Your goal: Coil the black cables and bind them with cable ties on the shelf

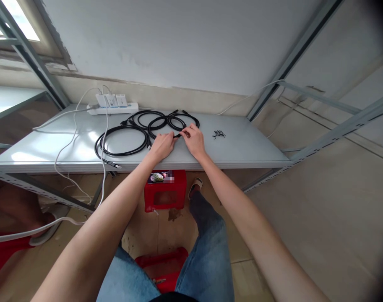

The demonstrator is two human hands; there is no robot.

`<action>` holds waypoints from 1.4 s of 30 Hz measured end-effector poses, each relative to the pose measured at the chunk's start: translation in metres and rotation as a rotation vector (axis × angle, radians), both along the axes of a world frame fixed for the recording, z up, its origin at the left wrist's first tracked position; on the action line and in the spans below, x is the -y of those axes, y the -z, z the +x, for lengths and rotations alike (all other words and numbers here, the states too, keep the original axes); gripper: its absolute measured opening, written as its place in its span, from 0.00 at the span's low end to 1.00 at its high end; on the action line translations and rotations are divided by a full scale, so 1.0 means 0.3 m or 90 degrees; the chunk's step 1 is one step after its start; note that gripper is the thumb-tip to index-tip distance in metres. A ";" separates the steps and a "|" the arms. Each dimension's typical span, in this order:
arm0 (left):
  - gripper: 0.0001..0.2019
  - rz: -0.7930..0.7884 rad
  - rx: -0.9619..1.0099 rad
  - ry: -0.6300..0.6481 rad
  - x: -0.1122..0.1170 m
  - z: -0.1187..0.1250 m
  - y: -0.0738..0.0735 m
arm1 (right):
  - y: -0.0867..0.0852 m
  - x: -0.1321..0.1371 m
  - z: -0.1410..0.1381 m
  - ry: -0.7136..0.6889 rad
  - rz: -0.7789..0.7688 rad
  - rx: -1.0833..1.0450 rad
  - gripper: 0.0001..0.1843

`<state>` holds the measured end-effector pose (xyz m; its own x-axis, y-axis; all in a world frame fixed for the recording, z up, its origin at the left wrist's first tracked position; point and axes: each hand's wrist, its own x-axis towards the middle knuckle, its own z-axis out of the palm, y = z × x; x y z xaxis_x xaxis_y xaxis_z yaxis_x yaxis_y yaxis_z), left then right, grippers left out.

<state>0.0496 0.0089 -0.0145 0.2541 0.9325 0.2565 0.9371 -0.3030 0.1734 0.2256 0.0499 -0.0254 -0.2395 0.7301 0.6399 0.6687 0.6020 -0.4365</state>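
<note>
Several black cables lie in loops on the grey shelf top. One separate coiled cable (123, 127) rests to the left, its silver-tipped plug (116, 166) at the shelf's front edge. My left hand (162, 146) is closed on the near side of a middle black cable (151, 122). Close beside it, my right hand (193, 141) pinches at the same stretch of cable, fingertips together. Whether a small tie is between the fingers is too small to tell. To the right of my right hand sits a little pile of short black strips (219, 134).
A white power strip (112, 109) with plugged-in adapters stands at the back left, and white cords (75, 126) hang over the front edge. Metal uprights (273, 88) frame the shelf (248, 147). Below is a red stool (165, 201). Another person's leg (19, 205) is at the left.
</note>
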 end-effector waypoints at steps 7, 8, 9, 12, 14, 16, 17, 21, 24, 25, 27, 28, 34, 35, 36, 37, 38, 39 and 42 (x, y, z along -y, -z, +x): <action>0.18 0.005 -0.008 -0.003 0.001 0.000 0.001 | -0.006 0.004 -0.002 0.000 0.002 -0.033 0.21; 0.18 0.005 -0.009 -0.002 0.002 0.000 0.001 | -0.007 0.003 -0.001 -0.004 -0.001 -0.045 0.21; 0.18 0.005 -0.012 -0.002 0.002 0.001 0.000 | -0.009 0.001 -0.001 -0.008 -0.007 -0.058 0.21; 0.18 0.004 -0.018 -0.003 0.004 0.001 -0.002 | -0.013 -0.003 0.000 -0.025 -0.034 -0.104 0.20; 0.18 0.003 -0.020 -0.005 0.004 0.001 -0.003 | -0.014 -0.003 0.002 -0.030 -0.056 -0.140 0.19; 0.18 0.004 -0.019 -0.006 0.004 0.001 -0.004 | -0.012 -0.002 0.006 -0.034 -0.075 -0.181 0.20; 0.18 0.003 -0.018 -0.006 0.004 0.000 -0.005 | -0.010 -0.004 0.009 -0.037 -0.083 -0.200 0.20; 0.19 0.003 -0.010 -0.005 0.000 0.000 -0.003 | 0.001 -0.026 0.020 -0.050 -0.116 -0.265 0.23; 0.19 0.004 -0.006 -0.007 -0.002 0.000 0.000 | 0.009 -0.053 0.026 -0.079 -0.165 -0.302 0.24; 0.19 0.004 -0.004 -0.008 -0.003 0.000 0.001 | 0.010 -0.060 0.027 -0.093 -0.183 -0.308 0.25; 0.19 0.003 -0.002 -0.011 -0.004 0.001 0.003 | 0.010 -0.068 0.027 -0.120 -0.216 -0.310 0.26; 0.19 0.003 -0.002 -0.012 -0.004 0.001 0.003 | 0.008 -0.068 0.027 -0.130 -0.229 -0.309 0.26; 0.20 0.002 -0.021 -0.013 -0.004 0.002 0.000 | -0.010 -0.048 0.019 -0.119 -0.235 -0.329 0.28; 0.20 0.001 -0.022 -0.013 -0.004 0.002 0.000 | -0.013 -0.045 0.019 -0.111 -0.233 -0.331 0.29; 0.20 0.000 -0.021 -0.013 -0.004 0.001 0.000 | -0.015 -0.042 0.019 -0.104 -0.232 -0.334 0.29; 0.20 -0.001 -0.019 -0.012 -0.003 0.001 0.000 | -0.017 -0.040 0.020 -0.096 -0.231 -0.338 0.29; 0.20 -0.002 -0.016 -0.010 -0.003 0.000 0.000 | -0.018 -0.039 0.021 -0.089 -0.228 -0.343 0.29; 0.19 -0.003 -0.012 -0.009 -0.003 -0.001 0.000 | -0.018 -0.038 0.022 -0.082 -0.226 -0.349 0.29; 0.19 -0.004 0.000 -0.008 -0.003 -0.001 0.001 | -0.015 -0.042 0.029 -0.071 -0.227 -0.360 0.30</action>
